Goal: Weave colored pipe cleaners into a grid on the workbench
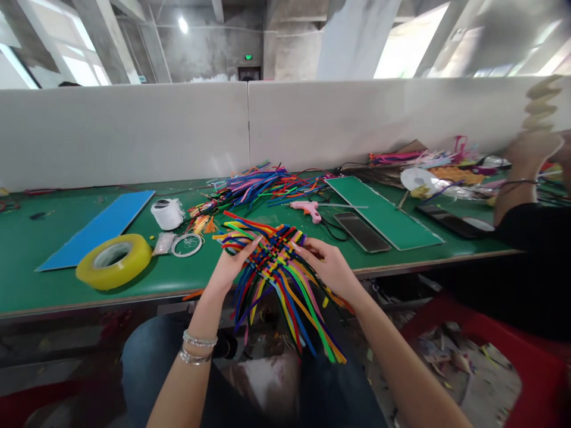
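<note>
A woven mat of coloured pipe cleaners (277, 252) is held up between my two hands at the table's front edge. Its centre is a tight checkered weave, and long loose ends fan out to the upper left and hang down over my lap. My left hand (232, 261) grips its left side, thumb on top and the other fingers mostly hidden beneath. On the right side, my right hand (328, 264) pinches the weave's edge between thumb and fingers. Behind the mat lies a loose heap of pipe cleaners (259, 187).
Around the green table (178, 279) lie a yellow tape roll (138, 261), white thread spool (168, 214), blue board (100, 229), pink glue gun (307, 209), phone (362, 232) and green board (388, 214). At right, another person's hand (533, 148) holds a wavy cream-coloured piece (540, 104).
</note>
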{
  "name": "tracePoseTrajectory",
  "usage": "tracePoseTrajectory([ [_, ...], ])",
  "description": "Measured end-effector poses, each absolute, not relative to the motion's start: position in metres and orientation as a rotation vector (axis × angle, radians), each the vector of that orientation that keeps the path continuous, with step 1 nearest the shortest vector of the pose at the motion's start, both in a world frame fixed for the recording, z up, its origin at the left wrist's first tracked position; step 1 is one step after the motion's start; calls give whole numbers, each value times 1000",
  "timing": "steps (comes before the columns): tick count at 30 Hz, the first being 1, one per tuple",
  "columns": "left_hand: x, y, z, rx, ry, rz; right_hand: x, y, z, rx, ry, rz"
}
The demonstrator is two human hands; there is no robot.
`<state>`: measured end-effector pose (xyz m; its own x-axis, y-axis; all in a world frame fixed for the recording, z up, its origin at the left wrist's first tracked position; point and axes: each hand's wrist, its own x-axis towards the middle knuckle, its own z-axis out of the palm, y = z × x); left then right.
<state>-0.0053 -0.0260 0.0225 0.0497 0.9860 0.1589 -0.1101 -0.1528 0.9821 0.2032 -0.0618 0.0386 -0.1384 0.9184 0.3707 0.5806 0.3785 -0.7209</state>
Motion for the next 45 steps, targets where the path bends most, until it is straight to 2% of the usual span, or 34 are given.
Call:
tracePoseTrajectory([
  [3, -3, -25, 22, 1311, 1015, 1413, 200, -62, 39, -1314, -1821, 278],
  [8, 3, -28, 24, 1435, 1048, 1414, 182, -69, 34, -1181, -1904, -589],
  [11, 4, -31, 27, 1507, 1048, 1395, 167, -72, 28, -1096, -2091, -784],
  [19, -1, -26, 24, 1558, 1085, 1426, 157, -65, 14, -1189, -2194, -822],
  [28, -1, -25, 18, 1605, 1054, 1348, 162, -56, 19, -1197, -2418, -694],
  [45, 1, -21, 7, 1682, 1299, 1321, 142, -74, 2, -1268, -2354, -727],
])
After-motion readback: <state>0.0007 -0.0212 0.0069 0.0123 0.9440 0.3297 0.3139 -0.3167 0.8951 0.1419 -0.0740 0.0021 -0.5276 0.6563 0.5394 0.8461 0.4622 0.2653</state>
